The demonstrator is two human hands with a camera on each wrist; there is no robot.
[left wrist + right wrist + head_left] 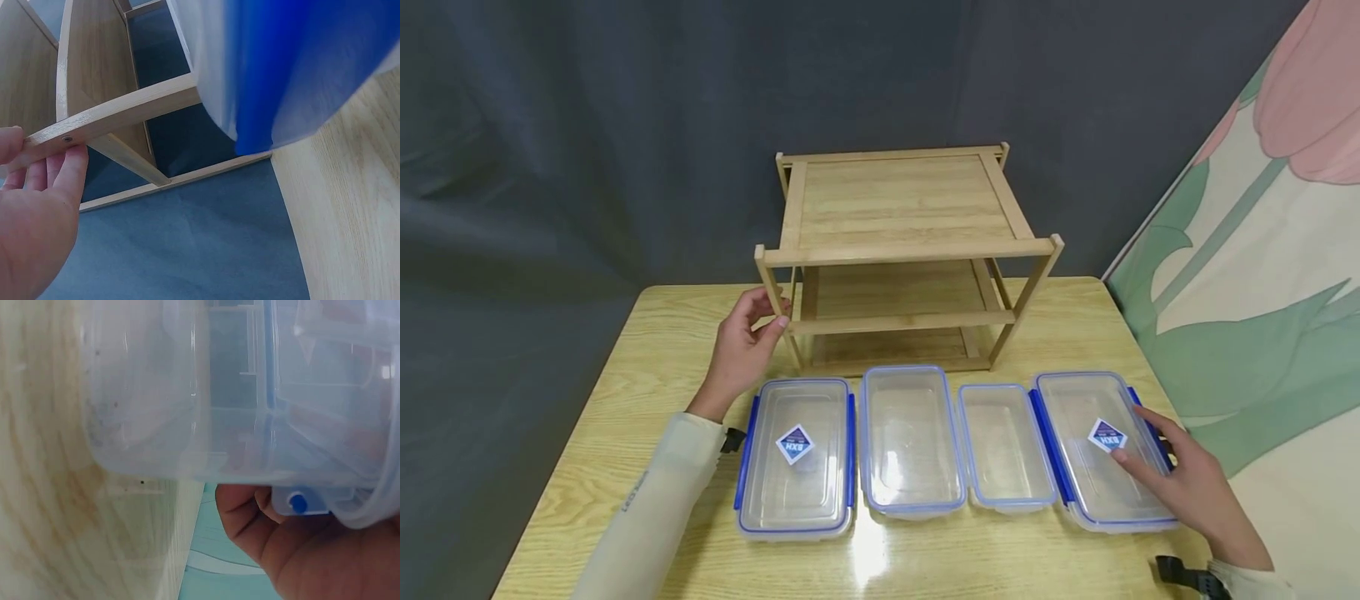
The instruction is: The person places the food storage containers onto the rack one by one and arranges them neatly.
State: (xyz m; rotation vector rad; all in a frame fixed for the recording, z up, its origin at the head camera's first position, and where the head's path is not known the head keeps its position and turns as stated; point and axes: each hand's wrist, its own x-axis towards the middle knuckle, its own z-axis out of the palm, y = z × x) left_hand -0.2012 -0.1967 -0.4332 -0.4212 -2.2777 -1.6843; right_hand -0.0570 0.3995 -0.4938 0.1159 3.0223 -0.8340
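Observation:
My left hand [741,354] grips the front left post of a tiered wooden rack [910,200], thumb in front and fingers behind; in the left wrist view the fingers [70,175] curl under this post [125,112]. My right hand [1191,475] holds the right side of a clear food container [1090,400] with blue side latches and a diamond label. Its thumb lies on the lid, and in the right wrist view bent fingers [240,515] are at the container's side by a blue-tipped latch [298,503]. Another latched container [793,492] lies nearest my left forearm.
Between the two latched containers stand a larger clear container [913,433] and a narrower one [1007,442], both blue-rimmed. All four stand in a row on the wooden table [625,392], before the rack. A dark curtain [625,150] hangs behind, a floral cloth [1262,333] at right.

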